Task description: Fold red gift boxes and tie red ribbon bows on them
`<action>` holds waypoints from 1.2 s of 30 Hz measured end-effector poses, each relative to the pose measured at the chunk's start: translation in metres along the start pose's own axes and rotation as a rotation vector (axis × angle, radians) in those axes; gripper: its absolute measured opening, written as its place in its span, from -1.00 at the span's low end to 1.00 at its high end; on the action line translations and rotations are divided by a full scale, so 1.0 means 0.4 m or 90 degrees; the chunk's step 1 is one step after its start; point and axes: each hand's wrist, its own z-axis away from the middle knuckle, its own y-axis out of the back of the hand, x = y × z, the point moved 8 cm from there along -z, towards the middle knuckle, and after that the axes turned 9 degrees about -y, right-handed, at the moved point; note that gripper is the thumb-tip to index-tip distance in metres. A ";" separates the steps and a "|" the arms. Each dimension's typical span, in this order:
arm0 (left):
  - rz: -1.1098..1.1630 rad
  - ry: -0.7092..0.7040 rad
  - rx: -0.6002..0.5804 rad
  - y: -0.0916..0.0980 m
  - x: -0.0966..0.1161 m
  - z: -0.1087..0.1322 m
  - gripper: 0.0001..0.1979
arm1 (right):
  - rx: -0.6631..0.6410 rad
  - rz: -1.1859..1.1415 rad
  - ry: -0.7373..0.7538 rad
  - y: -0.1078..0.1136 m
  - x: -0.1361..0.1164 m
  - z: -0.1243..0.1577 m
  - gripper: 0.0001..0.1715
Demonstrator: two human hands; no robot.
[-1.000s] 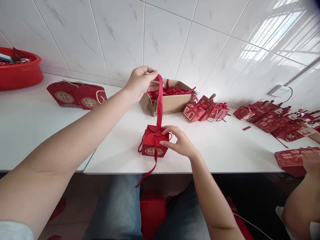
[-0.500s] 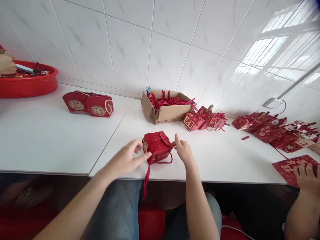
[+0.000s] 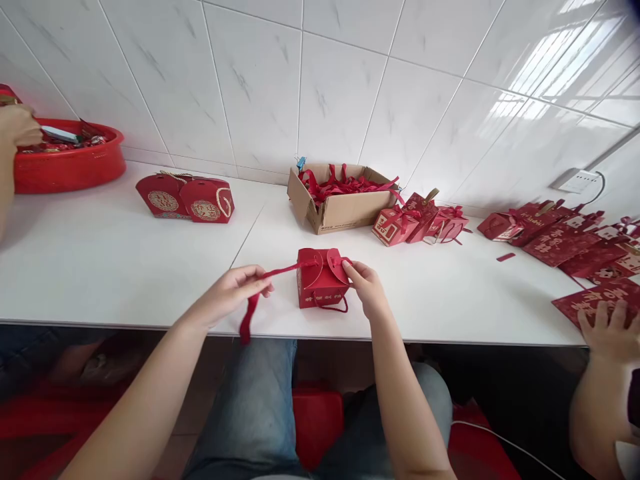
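Pinching red ribbon (image 3: 280,271) taut, left hand (image 3: 227,293) is holding it sideways from small red box (image 3: 320,288); right hand (image 3: 367,290) is gripping box flap, bracing it on table (image 3: 125,267) against pull.

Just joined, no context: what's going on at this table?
One person is working on a small red box on the white table. Their left hand pinches its red ribbon, drawn out sideways; their right hand holds the box at its top flaps. A cardboard box of ribbons sits behind. A co-worker's hand at right rests on a flat red card.
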 end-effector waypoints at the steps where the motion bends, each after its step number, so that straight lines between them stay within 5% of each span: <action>1: 0.020 0.003 0.015 0.017 0.003 0.001 -0.74 | 0.018 -0.032 0.018 0.005 -0.002 0.002 -0.57; 10: 0.024 0.010 0.067 0.139 0.044 0.007 -0.79 | 0.074 -0.219 0.080 0.044 -0.066 0.015 -0.71; 21: -0.156 -0.084 0.127 0.281 0.183 -0.053 -0.66 | 0.089 -0.174 0.182 0.093 -0.224 0.028 -0.74; 30: -0.306 -0.097 0.110 0.348 0.235 -0.066 -0.66 | 0.117 -0.030 0.245 0.113 -0.286 0.044 -0.71; 36: -0.273 -0.150 0.116 0.315 0.324 -0.105 -0.60 | 0.118 0.017 0.287 0.094 -0.338 0.061 -0.68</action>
